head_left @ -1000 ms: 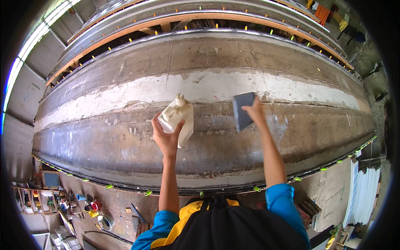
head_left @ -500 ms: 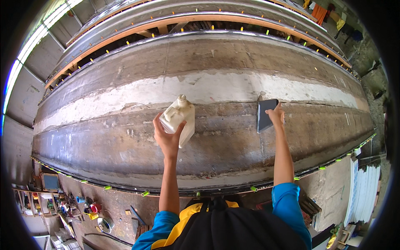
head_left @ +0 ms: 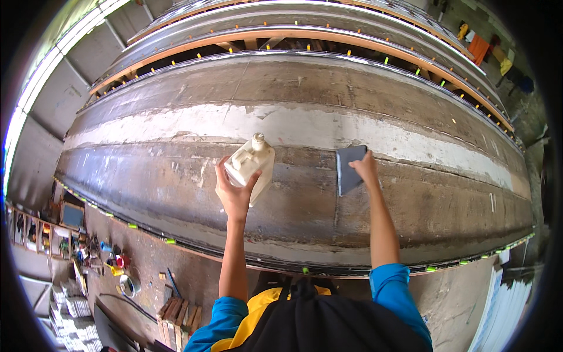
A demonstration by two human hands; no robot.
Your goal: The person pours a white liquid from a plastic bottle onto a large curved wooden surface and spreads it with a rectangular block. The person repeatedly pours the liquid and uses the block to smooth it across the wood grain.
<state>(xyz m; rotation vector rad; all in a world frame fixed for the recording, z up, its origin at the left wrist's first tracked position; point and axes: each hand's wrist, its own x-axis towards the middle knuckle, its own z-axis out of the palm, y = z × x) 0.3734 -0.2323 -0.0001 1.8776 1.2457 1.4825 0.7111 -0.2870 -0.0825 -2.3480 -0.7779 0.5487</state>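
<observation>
My left hand [head_left: 233,192] is wrapped round a whitish translucent plastic jug [head_left: 258,159], which leans with its neck pointing away from me. Whether the jug's base touches the surface below cannot be made out. To the right, my right hand [head_left: 367,167] grips the right side of a dark grey flat plate [head_left: 350,170] with a pale left edge. The plate is over the long brown surface [head_left: 293,220], beside a thin crosswise seam. Just beyond both things, a rough white band [head_left: 311,122] runs lengthwise.
Small green clips [head_left: 170,241] line the near edge, with yellow ones along the far edge. Another long timber-framed table [head_left: 281,35] stands beyond. Wood pieces [head_left: 179,320], buckets and a cluttered shelf [head_left: 44,234] are on the floor to the lower left.
The view has turned, so the surroundings sit differently. My right hand and the plate appear farther left and slightly nearer. My left hand keeps its hold on the jug.
</observation>
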